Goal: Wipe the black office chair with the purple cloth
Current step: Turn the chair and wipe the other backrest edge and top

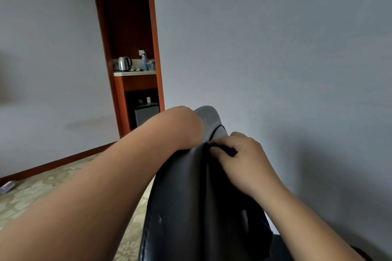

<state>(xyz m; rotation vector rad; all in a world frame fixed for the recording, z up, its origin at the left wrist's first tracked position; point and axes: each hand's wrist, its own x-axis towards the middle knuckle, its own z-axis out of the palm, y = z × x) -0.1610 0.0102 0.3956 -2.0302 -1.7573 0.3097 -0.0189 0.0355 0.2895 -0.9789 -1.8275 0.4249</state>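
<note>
**Position.** The chair (182,197) fills the lower centre of the view, from 6 o'clock up to the middle. Its back is seen edge-on, with the top toward 12 o'clock. The floor (31,195) is patterned carpet at 8 o'clock, and a plain wall (275,48) stands behind.

**Hands.** The right hand (239,161) rests on the upper edge of the chair back. Its fingers are curled and pinch the cloth (231,151) against the seam. Only a small dark purple fold shows between thumb and fingers. The left hand (191,127) bends over the top of the back at the wrist. Its fingers lie out of sight on the far side, so its grip cannot be determined.

**Progress.** Judged mid-wipe, working along the upper back. The wiped portion cannot be told from the rest.

**Risks.**
- The cloth is bunched tight, so little of it meets the surface. Strokes may leave strips untouched, or bare fingers may drag on the chair.
- A pinch that small could let the cloth slip out under a firm stroke.
- An office chair tends to turn or roll. If the left hand is not bracing it, pressure from the right could swing the back away.

**Elsewhere.** A kettle (124,63) stands on a counter (133,73) in a niche at 11 o'clock, well apart from the work.
</note>
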